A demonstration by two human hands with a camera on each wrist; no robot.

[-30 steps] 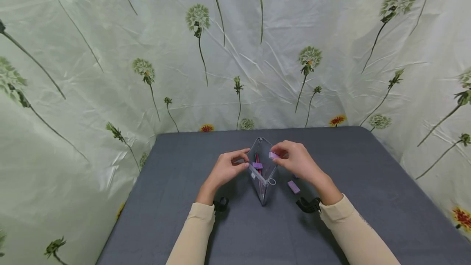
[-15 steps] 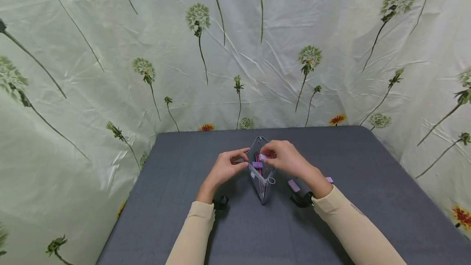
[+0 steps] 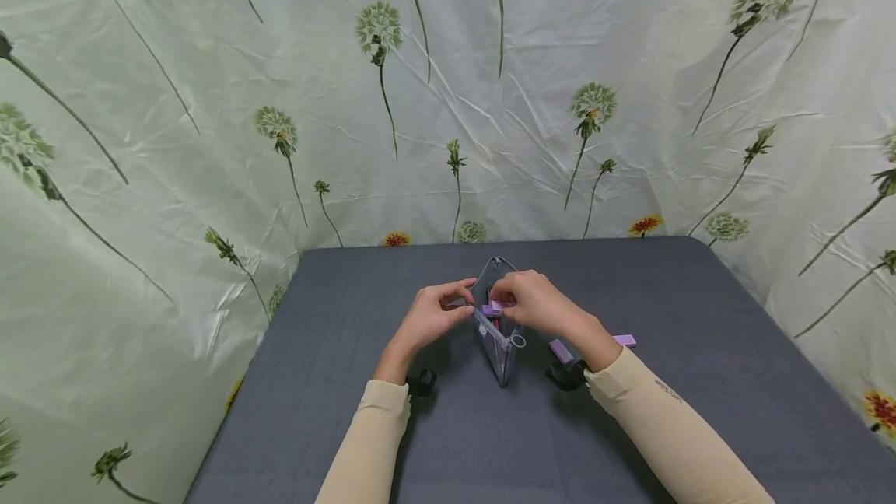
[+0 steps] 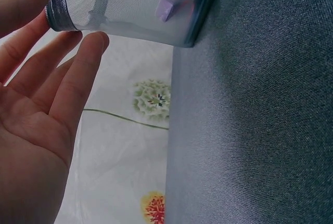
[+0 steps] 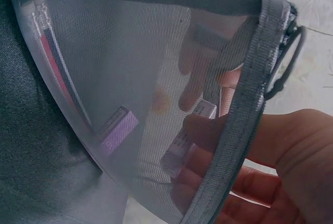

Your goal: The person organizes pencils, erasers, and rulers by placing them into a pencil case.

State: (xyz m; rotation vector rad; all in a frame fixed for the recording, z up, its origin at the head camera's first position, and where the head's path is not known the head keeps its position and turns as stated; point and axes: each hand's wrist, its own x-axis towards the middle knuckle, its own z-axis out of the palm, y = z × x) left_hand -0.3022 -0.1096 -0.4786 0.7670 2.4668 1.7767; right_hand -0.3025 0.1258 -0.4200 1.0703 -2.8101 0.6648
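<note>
Here both hands [image 3: 483, 309] pinch the open mesh pouch [image 3: 498, 348], purple erasers [image 5: 118, 130] and pens [image 5: 54, 65] inside.

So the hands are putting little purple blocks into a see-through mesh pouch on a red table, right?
Not quite: the table is dark grey, not red, as the head view shows. The rest holds: the right hand puts a purple block into the see-through mesh pouch, which the left hand holds open.

Bright even light, faint shadows; edges bowed; wrist views perhaps soft.
</note>
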